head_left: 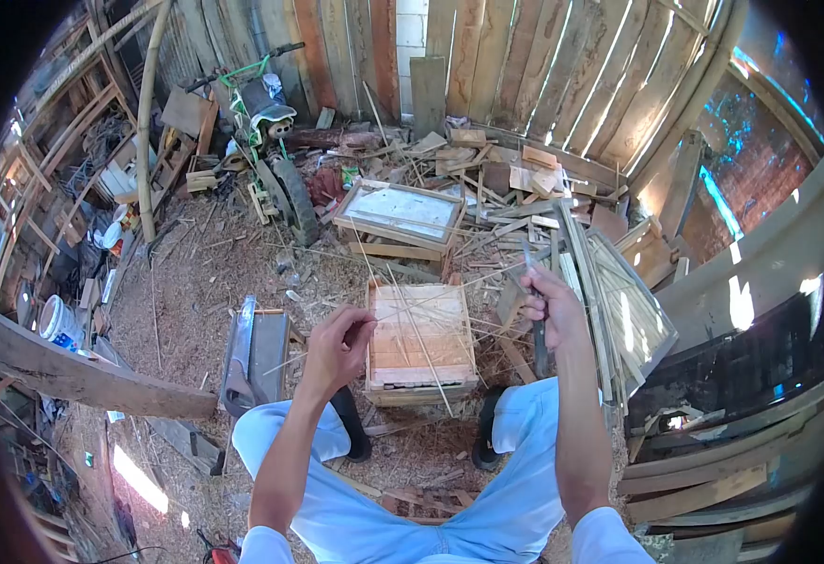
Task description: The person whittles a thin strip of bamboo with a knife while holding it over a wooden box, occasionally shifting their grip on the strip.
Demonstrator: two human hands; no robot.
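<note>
Working step: we judge that we are shaving or splitting a thin bamboo strip (pixel 412 310), seated with a wooden crate (pixel 420 340) on the ground between our feet.
Left hand (pixel 338 340): closed in a pinch on the near end of the strip, fingers curled tight around it.
Right hand (pixel 551 303): wrapped shut around a dark, narrow blade (pixel 535 282), which stands nearly upright with its tip above the fist.
Where the strip is: held in the air over the crate, between our two hands; its far end near the blade is too thin for us to trace.
Long axis: the strip runs roughly left to right across our lap, rising slightly toward the right hand.
Next move, as we judge it: bringing the edge to the strip calls for a steady left-hand grip and a shallow blade angle, fingers kept clear.
Nearby: a saw (pixel 239 357) lies on a board at our left, and wooden frames (pixel 619 301) lean at our right.
</note>
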